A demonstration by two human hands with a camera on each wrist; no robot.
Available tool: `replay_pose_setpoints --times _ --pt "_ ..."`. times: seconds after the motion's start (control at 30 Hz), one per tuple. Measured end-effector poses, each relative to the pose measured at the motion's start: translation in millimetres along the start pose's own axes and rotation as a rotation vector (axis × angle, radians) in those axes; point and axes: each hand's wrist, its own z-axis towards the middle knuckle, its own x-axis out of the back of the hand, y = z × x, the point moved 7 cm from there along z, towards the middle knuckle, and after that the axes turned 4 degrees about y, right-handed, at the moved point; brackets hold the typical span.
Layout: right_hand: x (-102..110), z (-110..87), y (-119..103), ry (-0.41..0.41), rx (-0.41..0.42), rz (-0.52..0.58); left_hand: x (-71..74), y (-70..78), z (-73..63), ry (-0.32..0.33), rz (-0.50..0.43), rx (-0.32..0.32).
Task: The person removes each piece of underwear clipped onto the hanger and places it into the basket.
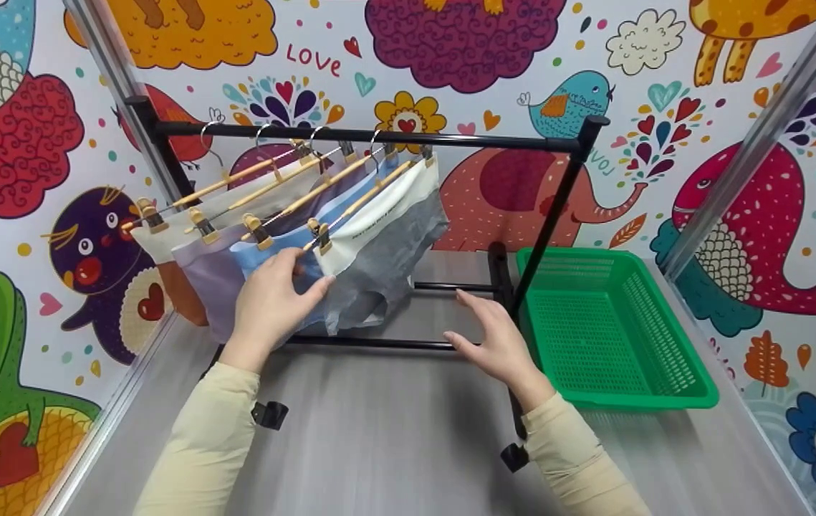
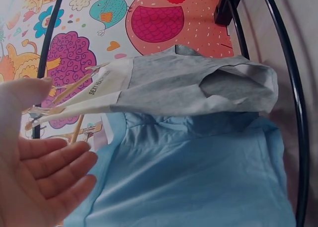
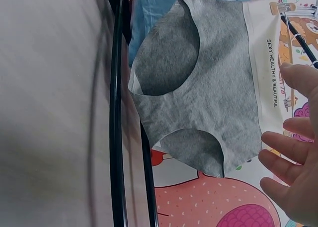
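Grey briefs (image 1: 386, 244) with a white printed waistband hang from a wooden clip hanger (image 1: 368, 203) at the right end of a row. My left hand (image 1: 275, 297) is at the front clip of that hanger, its thumb and fingers spread apart around the hanger's near end. In the left wrist view, the left fingers (image 2: 64, 172) are loosely extended beside a light blue garment (image 2: 198, 172). My right hand (image 1: 490, 337) hovers right of the grey briefs, fingers apart and holding nothing. The right wrist view shows the briefs (image 3: 213, 83) spread flat, near the right fingertips (image 3: 271, 140).
A black garment rack (image 1: 472, 140) carries several hangers with purple, blue and white garments on its left half. To its right, a green plastic basket (image 1: 698, 358) rests on the grey surface (image 1: 379, 430). Cartoon-patterned walls (image 1: 479, 64) enclose the space.
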Motion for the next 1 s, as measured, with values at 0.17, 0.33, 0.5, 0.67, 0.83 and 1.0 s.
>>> replay_pose_setpoints --times 0.17,0.33,0.5,0.67,0.83,1.0 --pt "-3.8 2.1 -0.8 -0.002 0.017 0.003 1.2 2.2 8.6 -0.03 -0.02 -0.002" --pt "-7.4 3.6 -1.6 -0.01 0.02 0.016 -0.4 2.3 18.1 -0.095 -0.038 0.017" --pt "-12.0 5.0 -0.4 -0.018 0.006 0.016 -2.8 4.4 27.9 -0.142 -0.04 0.027" --pt "-17.8 7.0 0.8 -0.034 -0.013 0.012 -2.4 8.6 35.0 -0.139 -0.057 0.036" --pt "-20.5 10.4 -0.8 -0.029 -0.012 0.027 -2.2 15.3 40.6 -0.116 -0.073 0.026" --pt "-23.9 14.2 -2.3 -0.037 -0.003 0.03 -1.2 20.8 44.5 -0.073 -0.079 0.022"
